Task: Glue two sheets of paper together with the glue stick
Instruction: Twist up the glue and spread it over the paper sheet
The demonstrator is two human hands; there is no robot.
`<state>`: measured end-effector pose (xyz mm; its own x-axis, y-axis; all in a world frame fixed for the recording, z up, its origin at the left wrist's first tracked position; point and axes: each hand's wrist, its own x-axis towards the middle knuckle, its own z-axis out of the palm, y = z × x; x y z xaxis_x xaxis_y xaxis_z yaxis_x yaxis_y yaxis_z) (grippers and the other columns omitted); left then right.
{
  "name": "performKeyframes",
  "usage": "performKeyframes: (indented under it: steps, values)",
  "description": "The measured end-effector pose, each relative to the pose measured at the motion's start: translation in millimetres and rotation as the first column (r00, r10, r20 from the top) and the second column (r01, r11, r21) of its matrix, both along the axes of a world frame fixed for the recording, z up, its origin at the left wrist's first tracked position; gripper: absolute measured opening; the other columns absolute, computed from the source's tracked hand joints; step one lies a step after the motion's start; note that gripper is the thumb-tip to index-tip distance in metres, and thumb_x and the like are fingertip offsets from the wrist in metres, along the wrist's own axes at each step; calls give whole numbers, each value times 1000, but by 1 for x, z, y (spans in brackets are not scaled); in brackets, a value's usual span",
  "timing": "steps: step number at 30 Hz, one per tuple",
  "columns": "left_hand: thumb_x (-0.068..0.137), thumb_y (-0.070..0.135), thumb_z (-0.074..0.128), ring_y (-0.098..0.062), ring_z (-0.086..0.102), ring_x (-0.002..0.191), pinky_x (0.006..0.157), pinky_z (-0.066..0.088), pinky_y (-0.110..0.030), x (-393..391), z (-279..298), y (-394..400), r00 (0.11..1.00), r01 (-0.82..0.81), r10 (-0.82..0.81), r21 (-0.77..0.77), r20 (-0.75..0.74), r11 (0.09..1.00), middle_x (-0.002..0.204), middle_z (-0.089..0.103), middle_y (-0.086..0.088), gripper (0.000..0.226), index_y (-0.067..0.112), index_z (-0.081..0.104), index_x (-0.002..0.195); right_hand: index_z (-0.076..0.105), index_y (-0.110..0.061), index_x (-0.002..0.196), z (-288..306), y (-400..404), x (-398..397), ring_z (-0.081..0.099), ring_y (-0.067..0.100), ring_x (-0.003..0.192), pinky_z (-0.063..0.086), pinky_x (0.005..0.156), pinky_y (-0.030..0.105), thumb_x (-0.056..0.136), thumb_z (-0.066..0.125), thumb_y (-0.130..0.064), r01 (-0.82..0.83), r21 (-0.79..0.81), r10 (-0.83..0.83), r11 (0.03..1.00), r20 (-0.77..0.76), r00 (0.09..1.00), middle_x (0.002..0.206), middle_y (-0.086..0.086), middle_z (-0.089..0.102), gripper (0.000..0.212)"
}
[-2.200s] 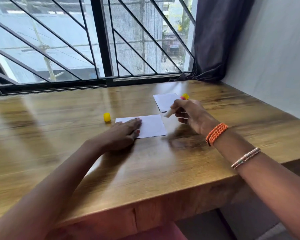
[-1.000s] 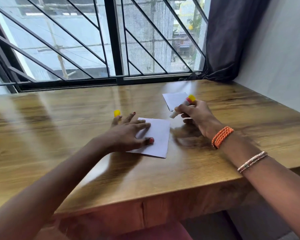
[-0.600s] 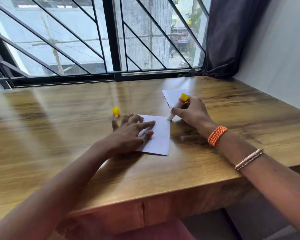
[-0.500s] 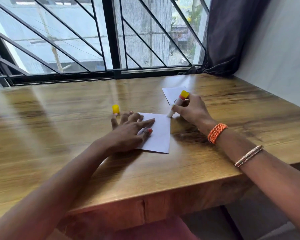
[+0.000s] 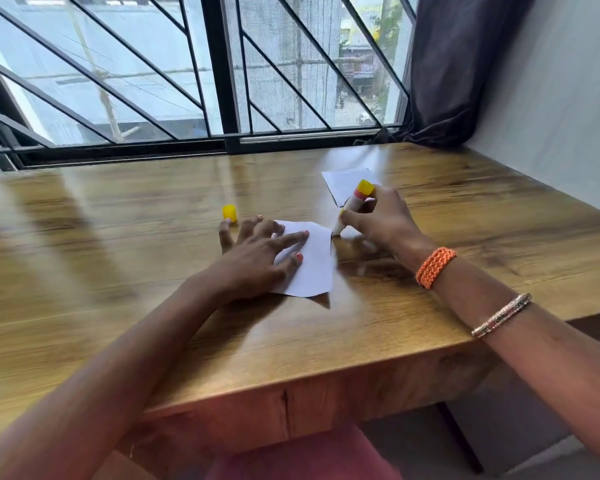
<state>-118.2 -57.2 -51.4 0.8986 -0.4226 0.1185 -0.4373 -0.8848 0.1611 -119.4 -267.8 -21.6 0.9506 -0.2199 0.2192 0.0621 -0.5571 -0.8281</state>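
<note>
My right hand [image 5: 381, 221] pinches the glue stick [image 5: 352, 206], tilted, its white tip down at the far right corner of the near sheet [image 5: 312, 268]. My left hand [image 5: 257, 261] lies flat with fingers spread, pressing that sheet's left half to the table [image 5: 118, 271] (the paper's near corner lifts a little). The second sheet [image 5: 342, 183] lies just beyond, partly behind the glue stick. The yellow cap [image 5: 229, 213] stands by my left fingertips.

Wooden table [image 5: 326, 341] beneath barred window [image 5: 219, 71], dark curtain [image 5: 461, 64].
</note>
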Motion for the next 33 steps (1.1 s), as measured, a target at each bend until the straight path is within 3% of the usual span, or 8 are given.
performKeyframes:
  steps: [3, 7, 11, 15, 22, 29, 33]
  values:
    - [82, 54, 18, -20, -5, 142, 106, -16, -57, -1, -1, -3, 1000, 25, -25, -11, 4, 1000, 144, 26, 5, 54, 59, 15, 136, 66, -13, 86, 3, -1, 1, 67, 25, 89, 54, 83, 44, 70, 71, -24, 25, -12, -25, 1000, -8, 1000, 89, 3, 71, 20]
    - [93, 42, 25, -19, -8, 142, 106, -18, -57, -2, -1, -7, 995, 76, -76, 1, 70, 997, 148, 21, 7, 43, 57, 26, 133, 66, -10, 87, 7, -2, 4, 66, 28, 90, 55, 82, 48, 70, 71, -22, 41, 12, -40, 999, -29, 999, 91, 7, 71, 22]
    - [93, 45, 29, -17, -10, 143, 107, -16, -58, -3, 1, -10, 993, 94, -92, -26, 80, 995, 150, 23, 7, 40, 51, 33, 132, 66, -11, 85, 7, 0, 2, 66, 27, 86, 55, 81, 48, 70, 71, -25, 29, 3, -28, 1000, -26, 999, 89, 6, 71, 21]
    - [93, 45, 29, -17, -24, 141, 110, -12, -56, -3, 1, -14, 984, 131, -133, 22, 117, 991, 158, 7, 10, 43, 41, 34, 136, 63, -16, 82, 6, 5, -2, 64, 24, 82, 54, 82, 48, 71, 73, -27, 16, -10, -17, 1000, -21, 1000, 83, 2, 68, 18]
    - [94, 45, 29, -17, -32, 138, 110, -13, -56, -2, 1, -13, 994, 113, -113, -6, 2, 994, 158, -5, 11, 45, 46, 27, 139, 66, -16, 84, 6, 10, -12, 66, 20, 88, 50, 90, 48, 70, 73, -25, -1, -43, 1, 999, -10, 1000, 80, -5, 68, 17]
    - [94, 46, 28, -19, -31, 139, 110, -13, -56, -2, 0, -13, 994, 104, -104, 4, 13, 995, 158, -5, 9, 44, 48, 25, 139, 66, -13, 88, 13, 6, -2, 65, 26, 93, 47, 94, 51, 72, 73, -24, 74, 18, -74, 997, 4, 997, 90, 4, 70, 21]
    - [94, 47, 27, -20, -32, 138, 111, -12, -56, -1, -2, -13, 995, 96, -96, 21, 14, 995, 158, -7, 8, 46, 49, 22, 140, 67, -13, 83, 9, 7, 0, 66, 26, 91, 48, 92, 51, 70, 73, -22, 77, -2, -77, 997, -13, 997, 86, 4, 70, 17]
